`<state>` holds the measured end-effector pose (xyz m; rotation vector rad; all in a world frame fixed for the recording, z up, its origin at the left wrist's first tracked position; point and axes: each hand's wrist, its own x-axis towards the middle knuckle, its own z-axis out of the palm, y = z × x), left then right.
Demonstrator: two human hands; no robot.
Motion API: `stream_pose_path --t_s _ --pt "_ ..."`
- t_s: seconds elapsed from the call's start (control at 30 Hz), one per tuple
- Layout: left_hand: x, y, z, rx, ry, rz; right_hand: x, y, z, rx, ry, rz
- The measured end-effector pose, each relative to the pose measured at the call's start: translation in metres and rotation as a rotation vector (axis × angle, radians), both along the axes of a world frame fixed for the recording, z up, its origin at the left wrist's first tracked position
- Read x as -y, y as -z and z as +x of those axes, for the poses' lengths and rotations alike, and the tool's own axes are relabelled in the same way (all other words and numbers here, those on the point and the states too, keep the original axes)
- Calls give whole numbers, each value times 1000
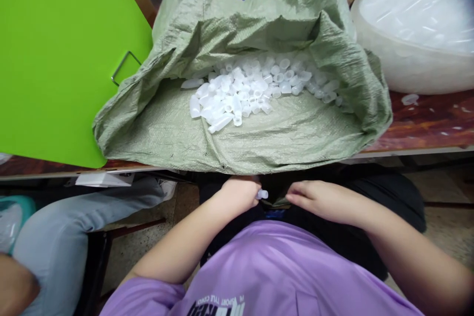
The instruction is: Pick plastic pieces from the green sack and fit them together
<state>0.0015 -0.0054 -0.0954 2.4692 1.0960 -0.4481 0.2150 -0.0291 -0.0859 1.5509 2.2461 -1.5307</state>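
Observation:
My left hand (240, 193) is closed in front of my lap, below the table edge, pinching a small white plastic vial (262, 194). My right hand (314, 198) is just right of it, fingers curled together; what they hold, if anything, is hidden. Above both hands, a green woven sack (259, 138) lies open on the table. A pile of several small white plastic vials and caps (252, 89) sits inside it.
A bright green board (55, 54) with a metal handle covers the table's left. A big translucent tub of plastic pieces (418, 34) stands at the right, one loose cap (410, 99) beside it. Another person's jeans-clad leg (74, 222) is at the left.

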Motion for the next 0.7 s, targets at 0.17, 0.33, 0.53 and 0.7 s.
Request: stream_pose_path --t_s 0.17,0.33,0.53,0.7 --pt "6 -2 -7 52 -83 -46 -40 -60 -17 -35 179 542" --pt "12 -11 -8 111 -108 -122 -114 -62 -48 346 298 834" --pt "17 -16 -14 363 -384 -309 -137 -47 -58 433 179 827" --pt "22 -15 -17 584 -594 -582 -91 -58 -36 292 133 822"
